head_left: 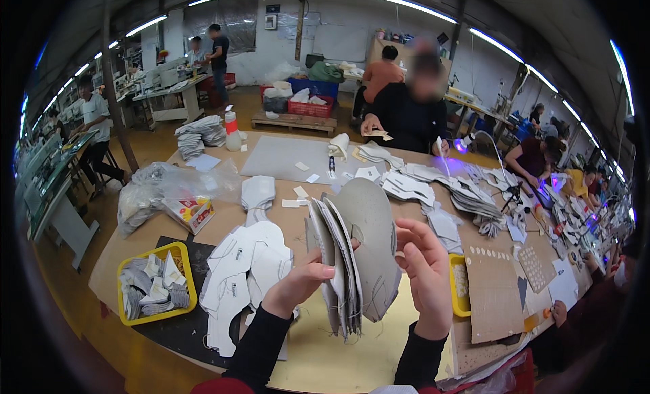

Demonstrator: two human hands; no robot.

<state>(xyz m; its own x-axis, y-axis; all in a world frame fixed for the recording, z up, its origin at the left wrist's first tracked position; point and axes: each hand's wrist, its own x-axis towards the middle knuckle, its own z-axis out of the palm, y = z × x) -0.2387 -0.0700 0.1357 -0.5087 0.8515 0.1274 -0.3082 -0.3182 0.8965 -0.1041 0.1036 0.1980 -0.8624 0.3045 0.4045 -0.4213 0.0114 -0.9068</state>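
My left hand (306, 280) is closed round a stack of grey, curved shoe-upper pieces (332, 258), held upright in front of me with the layers fanned apart. Loose threads hang from their lower edges. The rightmost piece (369, 238) leans away from the others, its broad grey face showing. My right hand (425, 272) is beside that piece's right edge, fingers apart and slightly bent; whether a fingertip touches it I cannot tell. Below both hands lies a pale yellow board (338, 367). Left of it, white cut pieces (233, 279) with small dark prints lie in an overlapping pile.
At left stands a yellow basket (192, 286) of small grey pieces, near a clear plastic bag (145, 198). A second yellow tray (459, 306) and a cardboard sheet (494, 292) lie at right. Across the table a co-worker (409, 116) handles pieces beside a lit lamp (462, 145).
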